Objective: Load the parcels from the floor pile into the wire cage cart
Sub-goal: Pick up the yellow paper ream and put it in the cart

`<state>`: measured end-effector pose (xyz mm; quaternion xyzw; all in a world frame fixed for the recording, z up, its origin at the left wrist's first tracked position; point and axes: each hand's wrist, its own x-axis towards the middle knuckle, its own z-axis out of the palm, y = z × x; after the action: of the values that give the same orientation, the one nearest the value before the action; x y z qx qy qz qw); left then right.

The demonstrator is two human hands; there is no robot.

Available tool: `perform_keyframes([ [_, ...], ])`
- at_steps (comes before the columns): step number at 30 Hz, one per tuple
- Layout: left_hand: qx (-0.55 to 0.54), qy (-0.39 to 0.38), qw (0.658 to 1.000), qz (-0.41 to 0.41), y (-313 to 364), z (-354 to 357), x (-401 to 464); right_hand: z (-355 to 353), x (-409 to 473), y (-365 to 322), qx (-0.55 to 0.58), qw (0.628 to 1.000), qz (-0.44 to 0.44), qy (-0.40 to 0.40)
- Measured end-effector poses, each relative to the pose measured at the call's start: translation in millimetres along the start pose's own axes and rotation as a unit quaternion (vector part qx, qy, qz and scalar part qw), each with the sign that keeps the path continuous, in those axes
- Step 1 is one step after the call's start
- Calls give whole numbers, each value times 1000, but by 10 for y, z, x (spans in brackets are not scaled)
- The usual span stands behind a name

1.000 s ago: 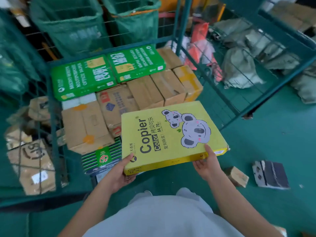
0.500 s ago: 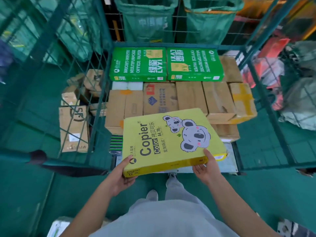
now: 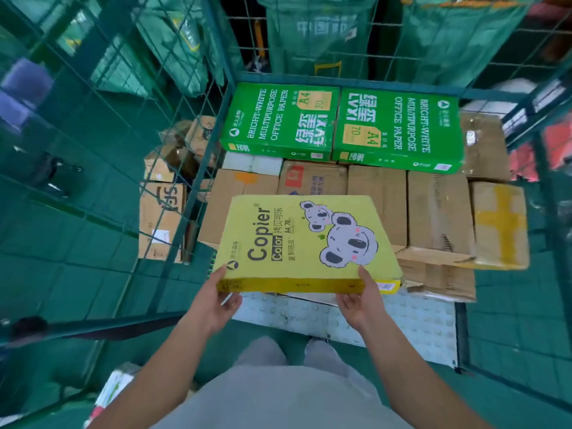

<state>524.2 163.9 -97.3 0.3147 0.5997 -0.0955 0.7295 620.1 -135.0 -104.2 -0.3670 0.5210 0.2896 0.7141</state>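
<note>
Yellow copier-paper box (image 3: 306, 239) gripped at its near edge by both hands, left (image 3: 216, 300) and right (image 3: 360, 300), over the wire cage cart (image 3: 213, 144).

Bright, even light; edges blurred and bowed (wide-angle).

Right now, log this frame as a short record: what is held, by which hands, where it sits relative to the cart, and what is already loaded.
held item: yellow Copier paper box, koala print on top
left hand: grips the near left corner
right hand: grips the near edge, right of centre
position: box above the open front of the wire cage cart, over the brown cartons
already loaded: two green office paper boxes at the back, on the cartons
outside cart: more cartons left of the mesh
</note>
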Motion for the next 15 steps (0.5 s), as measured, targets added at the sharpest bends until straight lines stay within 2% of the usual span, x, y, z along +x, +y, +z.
perform_keyframes([
  [7, -104, 47, 993, -2, 386, 351, 321, 531, 398, -156, -26, 999, 17, -15],
  [15, -125, 91, 988, -8, 1090, 410, 990, 1315, 836, -39, -110, 993, 19, -22],
])
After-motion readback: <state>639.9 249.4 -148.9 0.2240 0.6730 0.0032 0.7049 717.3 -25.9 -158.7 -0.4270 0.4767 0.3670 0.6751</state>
